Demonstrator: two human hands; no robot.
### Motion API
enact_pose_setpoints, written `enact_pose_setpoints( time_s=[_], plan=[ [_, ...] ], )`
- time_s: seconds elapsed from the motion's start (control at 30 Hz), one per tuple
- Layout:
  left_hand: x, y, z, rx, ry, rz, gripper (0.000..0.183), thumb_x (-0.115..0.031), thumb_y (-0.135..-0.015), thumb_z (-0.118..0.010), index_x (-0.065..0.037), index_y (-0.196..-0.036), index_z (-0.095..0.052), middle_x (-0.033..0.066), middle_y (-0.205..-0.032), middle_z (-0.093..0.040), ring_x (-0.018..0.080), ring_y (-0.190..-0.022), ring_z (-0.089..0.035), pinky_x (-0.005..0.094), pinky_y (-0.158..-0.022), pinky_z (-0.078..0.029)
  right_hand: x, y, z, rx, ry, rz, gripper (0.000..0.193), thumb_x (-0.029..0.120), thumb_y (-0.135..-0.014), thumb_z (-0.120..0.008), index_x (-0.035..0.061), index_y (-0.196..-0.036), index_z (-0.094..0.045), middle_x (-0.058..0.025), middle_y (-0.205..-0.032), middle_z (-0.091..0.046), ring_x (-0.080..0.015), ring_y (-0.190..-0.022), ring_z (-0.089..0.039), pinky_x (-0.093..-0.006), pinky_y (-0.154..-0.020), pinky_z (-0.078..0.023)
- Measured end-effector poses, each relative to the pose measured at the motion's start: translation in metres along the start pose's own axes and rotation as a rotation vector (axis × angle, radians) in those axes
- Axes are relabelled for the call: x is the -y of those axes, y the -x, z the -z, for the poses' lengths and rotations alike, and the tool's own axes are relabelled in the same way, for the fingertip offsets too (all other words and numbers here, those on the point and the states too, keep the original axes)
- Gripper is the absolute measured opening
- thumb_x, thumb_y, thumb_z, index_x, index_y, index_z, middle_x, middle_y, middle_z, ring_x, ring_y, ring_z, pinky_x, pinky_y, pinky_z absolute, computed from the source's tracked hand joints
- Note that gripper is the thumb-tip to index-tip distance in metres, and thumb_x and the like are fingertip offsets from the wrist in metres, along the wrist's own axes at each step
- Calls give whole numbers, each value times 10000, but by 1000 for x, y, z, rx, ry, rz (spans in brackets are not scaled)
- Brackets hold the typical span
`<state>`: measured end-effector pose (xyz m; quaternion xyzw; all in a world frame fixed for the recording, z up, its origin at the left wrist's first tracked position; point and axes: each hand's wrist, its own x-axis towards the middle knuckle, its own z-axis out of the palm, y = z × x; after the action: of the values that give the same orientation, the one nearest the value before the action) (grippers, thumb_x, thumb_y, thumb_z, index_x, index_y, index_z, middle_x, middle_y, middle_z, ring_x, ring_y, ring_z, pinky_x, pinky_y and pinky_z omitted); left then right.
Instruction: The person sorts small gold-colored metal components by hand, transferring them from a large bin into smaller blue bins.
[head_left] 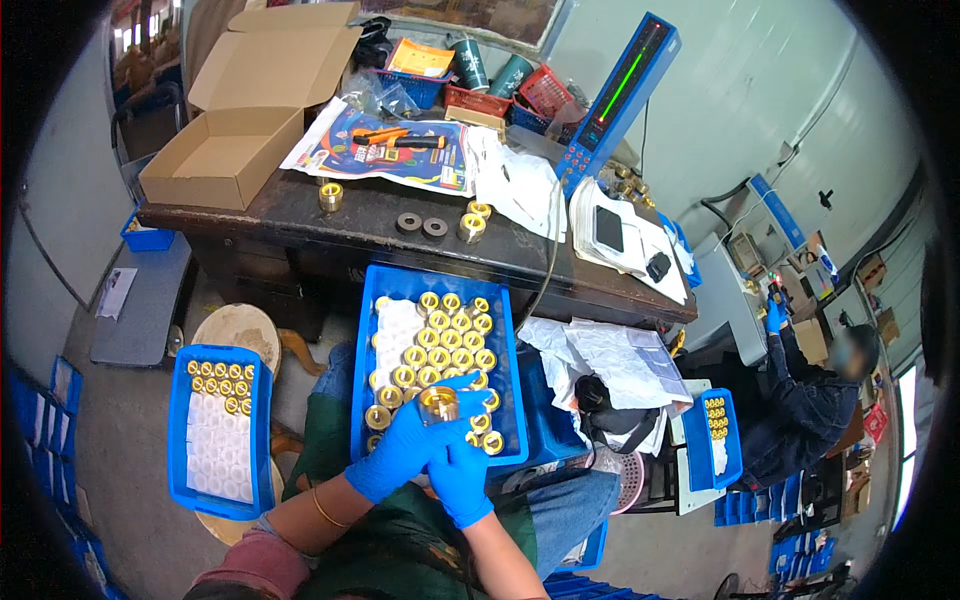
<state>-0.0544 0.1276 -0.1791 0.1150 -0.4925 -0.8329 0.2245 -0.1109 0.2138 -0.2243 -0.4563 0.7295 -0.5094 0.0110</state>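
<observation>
My left hand (pixel 400 450), in a blue glove, holds a gold-and-silver metal ring (pixel 438 406) with its fingers stretched past it. Close under it, my right hand (pixel 460 482), gloved too, is closed with its fingertips hidden against the left hand. Whether it grips anything cannot be seen. Both hands are over the near edge of a blue tray (pixel 512 370). Many similar metal rings (pixel 438 357) stand in rows in that tray, with white round inserts (pixel 398 325) at its left side.
A second blue tray (pixel 178 440) with rings rests on a round stool (pixel 235 330) at left. The dark desk (pixel 380 215) bears loose rings, a cardboard box (pixel 215 160), orange-handled pliers (pixel 400 140), a blue display gauge (pixel 620 100) and a phone (pixel 608 228). Another person (pixel 800 400) sits far right.
</observation>
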Motion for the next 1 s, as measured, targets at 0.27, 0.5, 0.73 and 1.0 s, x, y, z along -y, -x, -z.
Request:
enact_pose_setpoints(
  time_s=[0.27, 0.5, 0.73, 1.0],
  plan=[
    [0, -2, 15, -55, -207, -123, 745, -65, -709, -674, 12, -1310, -241, 162, -1289, -337, 235, -1162, -378, 351, -928, -376, -1, 2, 4, 70, 37, -117, 93, 99, -798, -539, 29, -821, -597, -172, -653, -582, -275, -543, -589, -319, -469, -441],
    [1, 6, 46, -254, -443, -139, 681, -65, -718, -668, 12, -1278, -289, 160, -1196, -431, 211, -1100, -432, 335, -899, -403, 13, -7, -16, 221, 201, -161, 146, 171, -805, -554, 30, -797, -593, -205, -577, -544, -331, -498, -562, -388, -422, -423],
    [-33, 37, 163, -788, -542, -356, 459, -42, -730, -621, -8, -1156, -454, 80, -1063, -525, 143, -942, -518, 259, -807, -441, -18, -17, 8, 155, 84, -320, 262, 192, -868, -496, -27, -746, -572, -47, -567, -531, -84, -527, -418, -284, -450, -352],
    [38, 167, 352, -1469, -1328, -238, 381, -157, -661, -685, 38, -970, -575, 216, -938, -569, 316, -816, -568, 366, -716, -461, -35, -22, 8, 80, -319, -668, 361, 319, -899, -424, 50, -667, -490, -44, -525, -498, -108, -348, -431, -220, -330, -333]
  ],
)
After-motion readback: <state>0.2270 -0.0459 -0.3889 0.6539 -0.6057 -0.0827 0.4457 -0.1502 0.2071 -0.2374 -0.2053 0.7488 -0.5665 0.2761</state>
